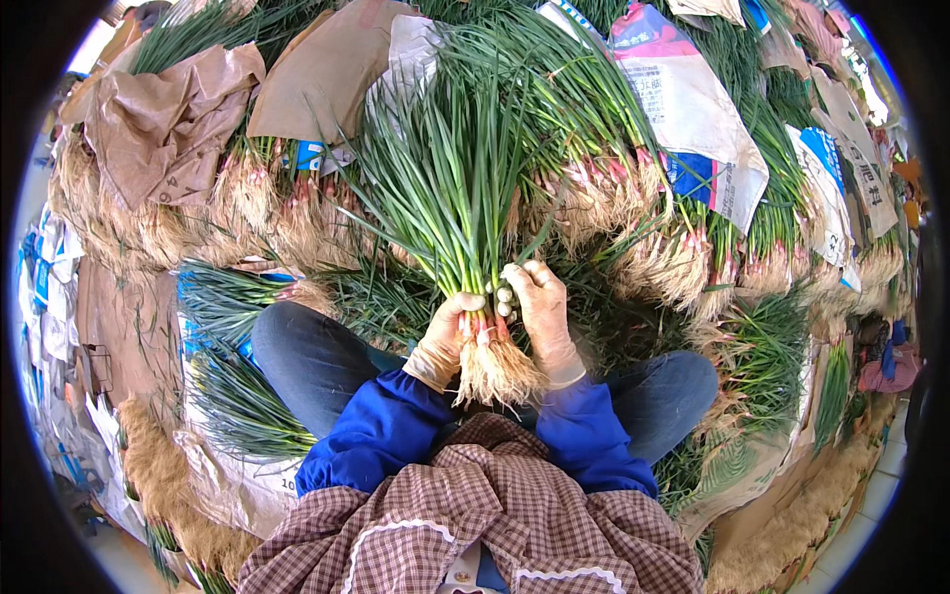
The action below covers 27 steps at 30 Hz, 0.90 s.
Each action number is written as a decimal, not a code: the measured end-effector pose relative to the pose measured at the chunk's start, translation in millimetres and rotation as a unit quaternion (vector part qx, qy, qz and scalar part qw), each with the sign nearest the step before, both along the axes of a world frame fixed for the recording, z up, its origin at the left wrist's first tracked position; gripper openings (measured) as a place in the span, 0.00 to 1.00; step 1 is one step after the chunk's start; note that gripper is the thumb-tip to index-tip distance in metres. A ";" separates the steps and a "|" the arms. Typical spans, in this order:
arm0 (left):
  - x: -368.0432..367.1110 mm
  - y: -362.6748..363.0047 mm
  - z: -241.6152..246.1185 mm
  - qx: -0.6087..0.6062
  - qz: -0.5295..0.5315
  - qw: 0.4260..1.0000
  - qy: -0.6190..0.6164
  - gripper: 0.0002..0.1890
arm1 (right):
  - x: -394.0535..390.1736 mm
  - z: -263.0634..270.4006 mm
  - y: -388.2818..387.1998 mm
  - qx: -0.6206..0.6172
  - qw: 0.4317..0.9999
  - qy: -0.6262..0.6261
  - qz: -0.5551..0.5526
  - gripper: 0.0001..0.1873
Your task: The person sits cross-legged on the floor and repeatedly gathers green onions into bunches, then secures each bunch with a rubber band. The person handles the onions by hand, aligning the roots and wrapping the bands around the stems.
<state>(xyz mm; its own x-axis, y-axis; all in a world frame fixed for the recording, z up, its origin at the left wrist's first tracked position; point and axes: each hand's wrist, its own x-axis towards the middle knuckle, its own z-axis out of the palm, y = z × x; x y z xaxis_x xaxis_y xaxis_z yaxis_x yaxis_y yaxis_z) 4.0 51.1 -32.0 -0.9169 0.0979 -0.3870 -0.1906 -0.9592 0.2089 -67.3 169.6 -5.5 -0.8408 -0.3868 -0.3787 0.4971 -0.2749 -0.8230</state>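
A bunch of green onions (464, 185) stands upright before me, its long green leaves pointing away and its pale, stringy roots hanging towards my lap. My left hand (443, 334), in a thin, stained glove, is closed around the lower stems, thumb across the front, just above the reddish stem bases. On the other side my right hand (542, 312), gloved too, has its fingers bent against the stems; the gloved fingertips touch the bunch. Whether those fingers pinch a stem or leaf is not plain. Both hands are above my lap, between my bent knees.
Rows of rooted green onions (594, 185) lie beyond my hands, partly under brown paper (171, 119) and a printed white sack (683, 104). More bunches (249, 401) lie on sacking at my left, and a loose heap (764, 364) at my right. Another person (887, 364) is at the far right.
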 end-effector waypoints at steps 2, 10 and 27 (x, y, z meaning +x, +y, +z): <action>1.1 -6.1 -3.0 -0.041 -0.054 0.997 -0.045 0.17 | -4.1 16.0 12.7 0.049 0.995 0.045 -0.068 0.03; -5.1 7.1 -6.9 -0.740 -0.250 0.621 -0.072 0.20 | -18.6 -29.3 52.4 0.387 0.863 0.192 0.263 0.39; -32.0 -6.7 53.9 -0.281 -0.075 0.950 0.115 0.14 | -31.7 28.2 28.0 0.017 0.981 0.117 0.153 0.33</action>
